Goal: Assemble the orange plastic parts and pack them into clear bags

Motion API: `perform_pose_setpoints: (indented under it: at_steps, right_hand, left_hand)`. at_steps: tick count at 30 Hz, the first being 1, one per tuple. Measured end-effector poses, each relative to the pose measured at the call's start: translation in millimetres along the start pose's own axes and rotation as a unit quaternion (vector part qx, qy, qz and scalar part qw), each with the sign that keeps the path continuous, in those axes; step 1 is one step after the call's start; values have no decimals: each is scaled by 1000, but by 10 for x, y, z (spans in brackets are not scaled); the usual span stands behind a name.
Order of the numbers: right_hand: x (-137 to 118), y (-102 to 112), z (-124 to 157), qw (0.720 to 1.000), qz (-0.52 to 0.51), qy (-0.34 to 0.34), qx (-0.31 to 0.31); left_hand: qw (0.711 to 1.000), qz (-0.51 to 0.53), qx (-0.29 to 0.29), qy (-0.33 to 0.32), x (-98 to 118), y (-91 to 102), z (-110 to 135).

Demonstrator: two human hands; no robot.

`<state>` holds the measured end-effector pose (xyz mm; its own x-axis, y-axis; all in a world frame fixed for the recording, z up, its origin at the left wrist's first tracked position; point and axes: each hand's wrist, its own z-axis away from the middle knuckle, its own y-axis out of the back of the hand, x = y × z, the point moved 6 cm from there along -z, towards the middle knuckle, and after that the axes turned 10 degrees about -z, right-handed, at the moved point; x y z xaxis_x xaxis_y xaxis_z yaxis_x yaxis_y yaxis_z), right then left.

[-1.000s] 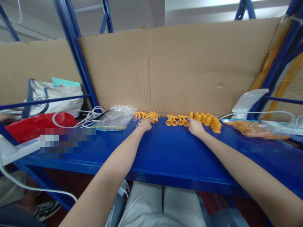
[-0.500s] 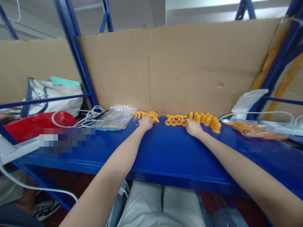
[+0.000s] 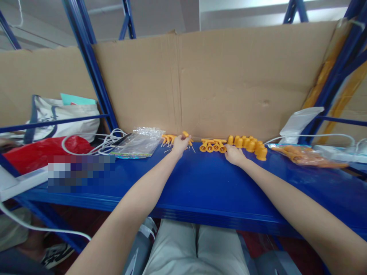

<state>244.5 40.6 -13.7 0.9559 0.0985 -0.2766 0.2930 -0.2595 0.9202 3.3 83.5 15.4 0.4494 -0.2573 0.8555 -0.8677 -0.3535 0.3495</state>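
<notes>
Small orange plastic parts lie in a row along the back of a blue shelf [image 3: 200, 183], against a cardboard sheet [image 3: 223, 80]. My left hand [image 3: 180, 144] is closed on one orange part [image 3: 185, 134] and lifts it out of the left pile [image 3: 168, 139]; thin wire bits hang beside it. My right hand [image 3: 233, 154] rests on the shelf with its fingers curled against the T-shaped orange pieces [image 3: 212, 145]. A cluster of orange cup-shaped caps [image 3: 249, 145] stands just right of that hand.
A clear plastic bag [image 3: 139, 143] and white cables [image 3: 97, 143] lie left of the parts. A red bag [image 3: 43, 152] and a white tote [image 3: 61, 118] sit at far left. At right lie a bag of orange parts [image 3: 306, 156] and a white pouch [image 3: 301, 120]. Blue rack posts [image 3: 88, 65] flank the shelf.
My left hand has closed on an orange part and raised it slightly off the left pile. My right hand has stayed beside the T-shaped pieces.
</notes>
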Motion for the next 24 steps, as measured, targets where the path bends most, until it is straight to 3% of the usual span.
perform_pose_setpoints:
  at_steps: [5,11,16,21,24]
  right_hand:
    - [-18,10,14,1000,6,3,-4]
    - [-15,6,5,1000,5,6,-2]
    - [-15,13,9,1000,-1,6,-2]
    - [-16,14,7,1000,-5,2,-5]
    - [-10,10,6,1000,4,-5,-9]
  left_hand:
    - [997,50,-41,35,-12,-66,60]
    - [997,27,-27,64,9,-56,128]
    - [997,0,-55,61,8,-50,116]
    - [984,-58,-158,66,-5,-153,184]
    - [966,-128,-221,31,22,-238,282]
